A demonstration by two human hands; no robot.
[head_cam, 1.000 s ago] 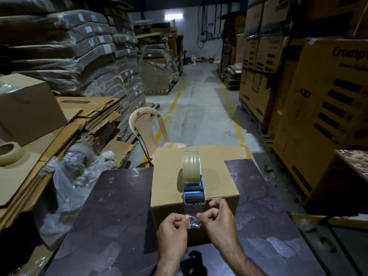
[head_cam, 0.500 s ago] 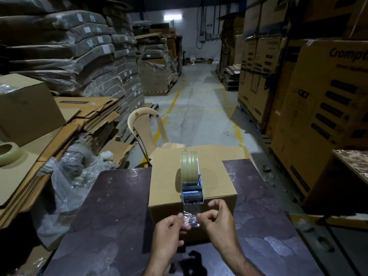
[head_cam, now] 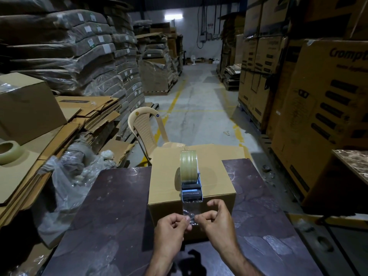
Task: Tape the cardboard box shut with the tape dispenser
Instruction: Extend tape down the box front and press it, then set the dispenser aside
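While the cardboard box point(head_cam: 169, 182) sits closed on the dark counter point(head_cam: 111, 212), the tape dispenser point(head_cam: 190, 176) is stood on its top by the near edge. Its loose tape end point(head_cam: 189, 213) is pinched by left hand point(head_cam: 171, 230) and right hand point(head_cam: 216, 222).

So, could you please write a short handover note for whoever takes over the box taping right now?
Left hand: pinches the loose tape end.
Right hand: pinches the same end from the other side.
Tape dispenser: stands on the box at its near edge, with nobody holding it. The box sits on the dark table, flaps closed.
Done: a short length of tape is drawn out over the near edge.
Left: press the end onto the front face, then probably run the dispenser along the top and cut.
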